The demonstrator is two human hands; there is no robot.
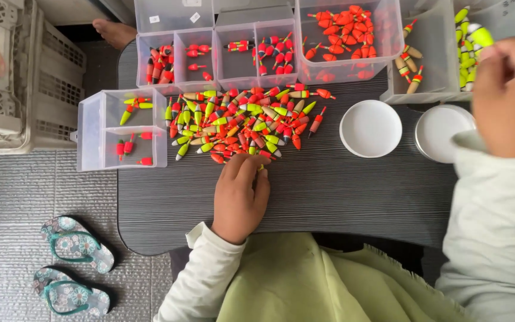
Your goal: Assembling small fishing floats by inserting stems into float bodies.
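A heap of small fishing floats (239, 122), orange, red and yellow-green, lies on the dark table (341, 191). My left hand (241, 197) rests palm down at the heap's near edge, fingertips on the closest floats; I cannot tell whether it grips any. My right hand (508, 89) is raised at the right, close to the camera, pinching a yellow-green float (480, 34) over a clear bin of similar floats (430, 59).
Clear compartment boxes (222, 53) with sorted floats line the table's far side; a small two-cell box (120, 128) stands at the left. Two white round lids (371, 128) lie right of the heap. White crates (25, 77), sandals (75, 244) and someone's bare foot (114, 31) are on the floor.
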